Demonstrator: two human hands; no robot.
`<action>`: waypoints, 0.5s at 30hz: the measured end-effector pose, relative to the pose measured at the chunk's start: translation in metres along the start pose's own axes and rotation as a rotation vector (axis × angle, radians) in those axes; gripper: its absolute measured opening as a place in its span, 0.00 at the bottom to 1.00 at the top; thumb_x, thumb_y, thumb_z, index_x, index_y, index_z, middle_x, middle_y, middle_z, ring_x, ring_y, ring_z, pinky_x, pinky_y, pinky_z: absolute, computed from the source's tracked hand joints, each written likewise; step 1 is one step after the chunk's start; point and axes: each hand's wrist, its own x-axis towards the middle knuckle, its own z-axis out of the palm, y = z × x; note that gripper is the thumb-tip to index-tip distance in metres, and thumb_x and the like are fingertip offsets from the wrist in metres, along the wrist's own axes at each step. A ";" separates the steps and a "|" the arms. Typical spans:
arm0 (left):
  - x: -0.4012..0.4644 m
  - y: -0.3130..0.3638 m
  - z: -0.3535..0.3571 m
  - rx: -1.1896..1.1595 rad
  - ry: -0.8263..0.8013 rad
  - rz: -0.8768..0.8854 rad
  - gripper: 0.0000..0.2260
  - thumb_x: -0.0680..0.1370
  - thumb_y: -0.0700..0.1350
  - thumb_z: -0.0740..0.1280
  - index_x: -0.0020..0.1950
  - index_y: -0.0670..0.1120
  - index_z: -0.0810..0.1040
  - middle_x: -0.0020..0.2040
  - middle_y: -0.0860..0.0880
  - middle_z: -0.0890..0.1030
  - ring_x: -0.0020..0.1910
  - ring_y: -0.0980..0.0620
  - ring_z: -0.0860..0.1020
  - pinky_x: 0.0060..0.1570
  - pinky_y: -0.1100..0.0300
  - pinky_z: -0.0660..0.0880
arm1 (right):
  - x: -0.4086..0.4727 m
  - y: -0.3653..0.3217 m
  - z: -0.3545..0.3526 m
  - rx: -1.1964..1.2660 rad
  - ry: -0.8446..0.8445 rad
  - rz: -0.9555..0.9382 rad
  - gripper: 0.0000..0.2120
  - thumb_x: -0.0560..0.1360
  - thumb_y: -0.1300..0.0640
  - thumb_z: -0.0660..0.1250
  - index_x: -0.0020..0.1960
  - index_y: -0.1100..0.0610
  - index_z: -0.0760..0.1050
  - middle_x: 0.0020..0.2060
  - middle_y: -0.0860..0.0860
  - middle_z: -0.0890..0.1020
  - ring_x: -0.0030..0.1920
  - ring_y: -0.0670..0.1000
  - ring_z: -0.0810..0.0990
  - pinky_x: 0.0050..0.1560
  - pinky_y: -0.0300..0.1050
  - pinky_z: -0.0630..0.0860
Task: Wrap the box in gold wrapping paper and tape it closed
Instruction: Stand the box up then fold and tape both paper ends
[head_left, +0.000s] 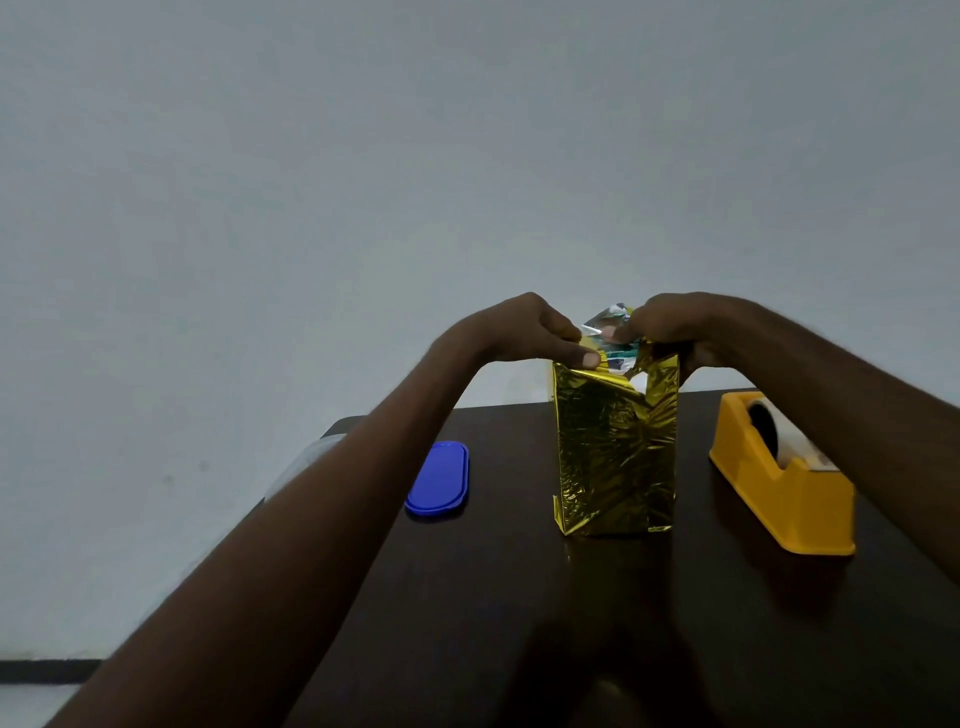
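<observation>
1. Fingers (589, 358) of the left hand (524, 330) pinch the gold paper (615, 452) at the box's top left edge.
2. The right hand (670, 325) grips the paper's top right flap.
3. The box (618, 358) stands upright mid-counter (467, 597), wrapped, its top open.
4. A yellow tape dispenser (779, 483) sits near the right edge.
5. A blue lid (439, 478) lies toward the left edge.

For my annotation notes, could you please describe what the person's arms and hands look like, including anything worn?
Both forearms are bare, with no sleeves in view. The left hand and right hand wear no gloves, and no rings, watch or bracelets show.
</observation>
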 end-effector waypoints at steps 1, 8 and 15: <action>0.000 0.000 0.000 0.005 0.003 0.000 0.21 0.74 0.55 0.72 0.62 0.45 0.82 0.61 0.48 0.82 0.57 0.51 0.79 0.54 0.56 0.75 | -0.002 -0.001 0.000 0.017 -0.009 -0.002 0.19 0.79 0.49 0.66 0.61 0.63 0.70 0.46 0.60 0.81 0.39 0.57 0.81 0.40 0.53 0.80; -0.005 -0.001 0.001 -0.024 0.017 0.009 0.18 0.73 0.56 0.73 0.58 0.48 0.84 0.54 0.50 0.85 0.56 0.53 0.80 0.60 0.51 0.76 | -0.004 -0.009 0.020 -0.131 0.141 -0.137 0.23 0.81 0.50 0.63 0.68 0.66 0.71 0.57 0.61 0.78 0.51 0.56 0.79 0.51 0.46 0.74; -0.006 0.001 0.004 -0.058 0.027 0.012 0.19 0.70 0.59 0.75 0.55 0.49 0.85 0.54 0.49 0.85 0.56 0.51 0.80 0.61 0.45 0.75 | 0.001 -0.004 0.014 -0.055 0.121 -0.094 0.25 0.80 0.47 0.64 0.68 0.63 0.70 0.57 0.62 0.78 0.47 0.56 0.79 0.43 0.44 0.74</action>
